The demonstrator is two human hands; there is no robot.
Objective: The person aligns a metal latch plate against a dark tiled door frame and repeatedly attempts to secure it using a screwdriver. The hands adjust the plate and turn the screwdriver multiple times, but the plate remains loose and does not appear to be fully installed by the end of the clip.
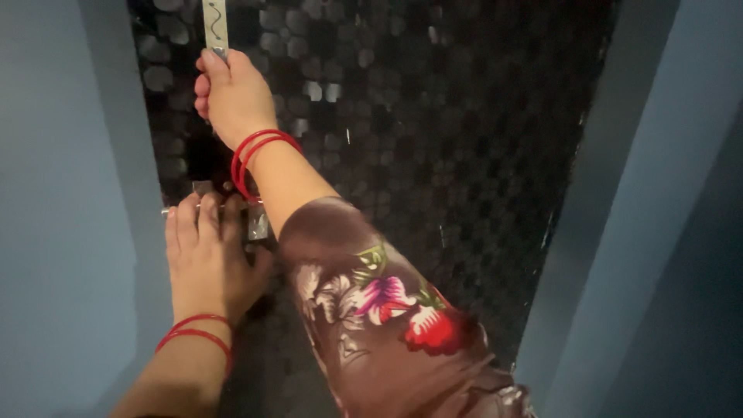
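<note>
A dark door (433, 139) with a hexagon-patterned, glossy surface fills the middle of the head view. My right hand (232, 97), with red bangles at the wrist, is closed around the lower end of a pale metal handle (215, 23) near the top left. Below it my left hand (205, 251), also with red bangles, rests on a silver latch bolt (255, 224) at the door's left edge, its fingers curled over the bolt. My right forearm wears a brown floral sleeve (379, 310) that crosses in front of the door.
A blue-grey wall (54, 193) stands on the left of the door. A blue-grey door frame (619, 232) runs down the right side, with a darker strip beyond it.
</note>
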